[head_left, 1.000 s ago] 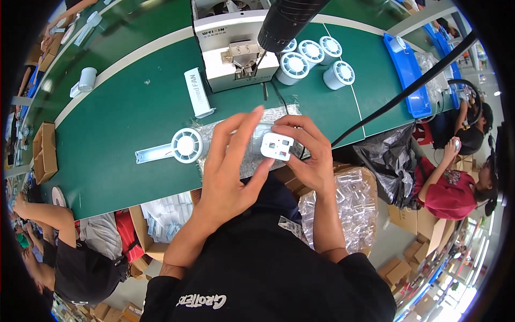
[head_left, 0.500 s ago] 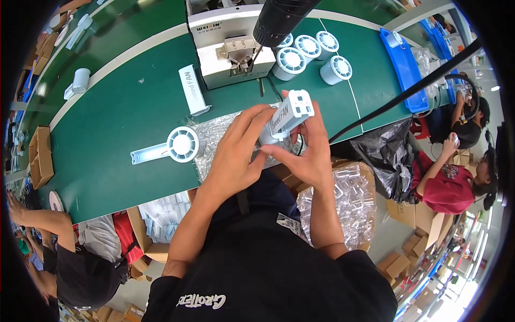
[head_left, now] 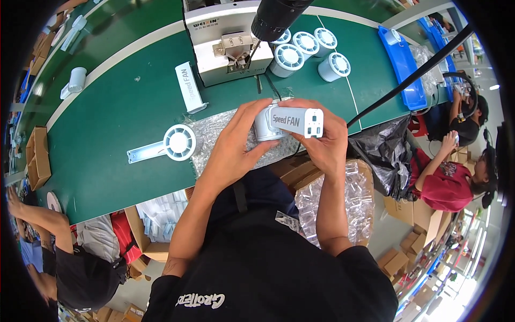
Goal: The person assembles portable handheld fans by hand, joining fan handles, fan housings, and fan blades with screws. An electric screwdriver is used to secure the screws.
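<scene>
Between my hands is a light blue handheld fan body (head_left: pixel 289 119), its round head toward the left and its handle pointing right, end face up toward me. My left hand (head_left: pixel 230 142) wraps the round head, thumb at its lower side. My right hand (head_left: pixel 327 140) grips the handle from behind and below, some fingers hidden. Under them a sheet of bubble wrap (head_left: pixel 212 137) lies on the green bench. Left of it rests another fan body (head_left: pixel 179 143) with an open handle. A loose handle cover (head_left: pixel 189 88) lies farther back.
A screw-feeder machine (head_left: pixel 230 53) stands ahead, with a black electric screwdriver (head_left: pixel 276 19) hanging over it. Several round fan heads (head_left: pixel 288 58) stand right of it. A blue tray (head_left: pixel 399 70) is at far right. Boxes of clear parts (head_left: pixel 343 201) and co-workers (head_left: pixel 442 182) flank me.
The held fan's handle has swung from pointing away and up to pointing right. My right hand has shifted right along with it.
</scene>
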Demonstrator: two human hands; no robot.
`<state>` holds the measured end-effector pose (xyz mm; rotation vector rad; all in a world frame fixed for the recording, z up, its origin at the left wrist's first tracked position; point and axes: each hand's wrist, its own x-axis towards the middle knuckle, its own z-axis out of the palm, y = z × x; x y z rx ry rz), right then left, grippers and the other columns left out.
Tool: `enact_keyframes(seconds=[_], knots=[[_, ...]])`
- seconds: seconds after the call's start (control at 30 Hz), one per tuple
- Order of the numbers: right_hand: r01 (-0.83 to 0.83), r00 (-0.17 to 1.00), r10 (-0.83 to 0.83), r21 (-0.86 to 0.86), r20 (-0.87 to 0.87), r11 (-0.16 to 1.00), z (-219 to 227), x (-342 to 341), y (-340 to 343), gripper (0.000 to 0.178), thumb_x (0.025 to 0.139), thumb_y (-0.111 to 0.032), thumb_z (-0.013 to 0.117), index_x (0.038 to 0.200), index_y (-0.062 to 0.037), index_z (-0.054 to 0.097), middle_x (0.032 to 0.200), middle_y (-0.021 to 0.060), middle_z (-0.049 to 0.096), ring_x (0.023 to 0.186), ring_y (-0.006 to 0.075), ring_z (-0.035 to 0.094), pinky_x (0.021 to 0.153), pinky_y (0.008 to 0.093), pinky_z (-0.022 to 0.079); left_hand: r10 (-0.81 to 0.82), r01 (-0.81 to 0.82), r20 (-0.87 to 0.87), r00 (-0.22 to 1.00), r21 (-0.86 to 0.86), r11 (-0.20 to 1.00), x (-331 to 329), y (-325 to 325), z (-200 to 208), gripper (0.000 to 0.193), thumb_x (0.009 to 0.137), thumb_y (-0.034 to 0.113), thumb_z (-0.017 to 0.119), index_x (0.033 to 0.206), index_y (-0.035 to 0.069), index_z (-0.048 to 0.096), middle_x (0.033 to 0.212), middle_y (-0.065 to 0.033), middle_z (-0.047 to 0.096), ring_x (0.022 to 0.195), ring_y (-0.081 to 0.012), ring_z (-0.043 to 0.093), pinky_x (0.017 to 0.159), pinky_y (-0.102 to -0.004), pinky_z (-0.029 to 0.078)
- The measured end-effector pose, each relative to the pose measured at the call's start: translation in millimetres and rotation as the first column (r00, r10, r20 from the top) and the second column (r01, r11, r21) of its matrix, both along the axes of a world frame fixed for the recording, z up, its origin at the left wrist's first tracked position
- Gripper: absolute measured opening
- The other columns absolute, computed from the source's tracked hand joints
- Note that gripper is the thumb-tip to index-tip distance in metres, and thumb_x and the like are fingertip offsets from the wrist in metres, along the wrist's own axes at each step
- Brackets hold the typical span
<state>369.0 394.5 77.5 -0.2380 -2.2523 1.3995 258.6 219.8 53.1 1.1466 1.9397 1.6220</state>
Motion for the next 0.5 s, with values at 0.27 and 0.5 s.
enact_keyframes(seconds=[0.27, 0.5], knots=[[-0.042, 0.998, 0.042, -0.027, 0.035, 0.999, 6.6, -0.5, 1.3, 0.038, 0.079, 0.001, 0.083, 0.116, -0.0001, 0.076, 0.115, 0.0112, 0.077, 0.106, 0.0194, 0.072, 0.09, 0.0312, 0.057, -0.04, 0.04, 0.042, 0.998, -0.005, 0.999, -3.0, -0.6, 1.1, 0.074, 0.077, 0.002, 0.083, 0.146, 0.007, 0.054, 0.138, -0.015, 0.06, 0.127, -0.0315, 0.06, 0.11, -0.0392, 0.045], [0.02, 0.998, -0.02, -0.002, 0.062, 1.0, 9.3, 0.7, -6.3, 0.037, 0.08, 0.004, 0.081, 0.117, 0.0, 0.077, 0.113, 0.0101, 0.078, 0.103, 0.017, 0.073, 0.089, 0.0306, 0.058, -0.036, 0.036, 0.042, 0.998, 0.003, 0.999, -0.7, -3.7, 1.7, 0.077, 0.078, 0.0, 0.08, 0.15, 0.01, 0.054, 0.142, -0.0155, 0.057, 0.129, -0.0324, 0.058, 0.11, -0.0396, 0.045]])
